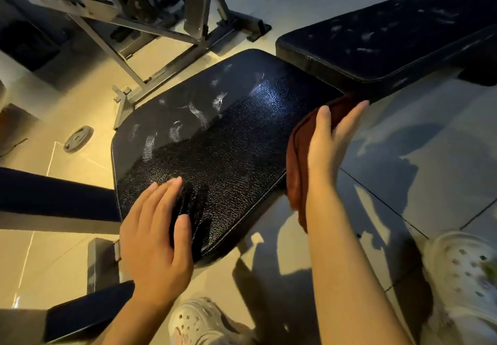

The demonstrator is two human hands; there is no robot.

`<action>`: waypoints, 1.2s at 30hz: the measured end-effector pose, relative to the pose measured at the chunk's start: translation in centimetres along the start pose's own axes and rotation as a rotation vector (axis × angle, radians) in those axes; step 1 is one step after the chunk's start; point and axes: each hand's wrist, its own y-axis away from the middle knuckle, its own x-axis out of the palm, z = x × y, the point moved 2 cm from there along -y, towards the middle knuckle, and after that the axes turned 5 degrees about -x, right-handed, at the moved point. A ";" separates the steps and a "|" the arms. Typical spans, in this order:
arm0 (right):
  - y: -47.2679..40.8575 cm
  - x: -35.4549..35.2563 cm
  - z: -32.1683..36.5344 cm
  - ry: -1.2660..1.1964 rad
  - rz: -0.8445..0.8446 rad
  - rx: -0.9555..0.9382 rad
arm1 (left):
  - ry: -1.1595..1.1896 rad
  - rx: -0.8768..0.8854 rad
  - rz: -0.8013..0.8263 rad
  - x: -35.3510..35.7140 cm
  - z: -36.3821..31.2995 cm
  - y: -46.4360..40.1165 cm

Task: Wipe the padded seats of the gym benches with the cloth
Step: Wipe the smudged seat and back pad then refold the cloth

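Note:
A black padded seat (228, 140) with a grainy leather surface fills the middle of the head view; pale smears mark its far half. My left hand (158, 234) lies flat on the seat's near corner, fingers straight. My right hand (329, 142) presses a dark red cloth (295, 167) against the seat's right edge with straight fingers; part of the cloth hangs down below the hand. A second black pad (390, 38), the backrest, lies beyond at the upper right and carries pale smears too.
A grey metal machine frame (166, 35) stands at the upper left. A small weight plate (78, 138) lies on the tiled floor left of the seat. Dark padded parts (53, 196) sit at the left. My white clogs (465, 272) are at the bottom.

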 end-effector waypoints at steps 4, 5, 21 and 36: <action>7.1 1.0 -0.2 -0.004 0.014 0.043 | -0.005 0.003 -0.021 0.0 -0.1 0.0; 9.7 1.3 0.0 0.008 0.032 0.016 | -0.004 0.007 -0.021 0.0 -0.1 -0.1; -1.3 0.2 2.8 0.650 0.185 -0.141 | 0.019 0.006 -0.014 0.1 0.1 0.0; 16.9 4.7 6.7 1.065 0.897 -0.586 | 0.352 -0.178 -0.048 -3.6 2.8 2.4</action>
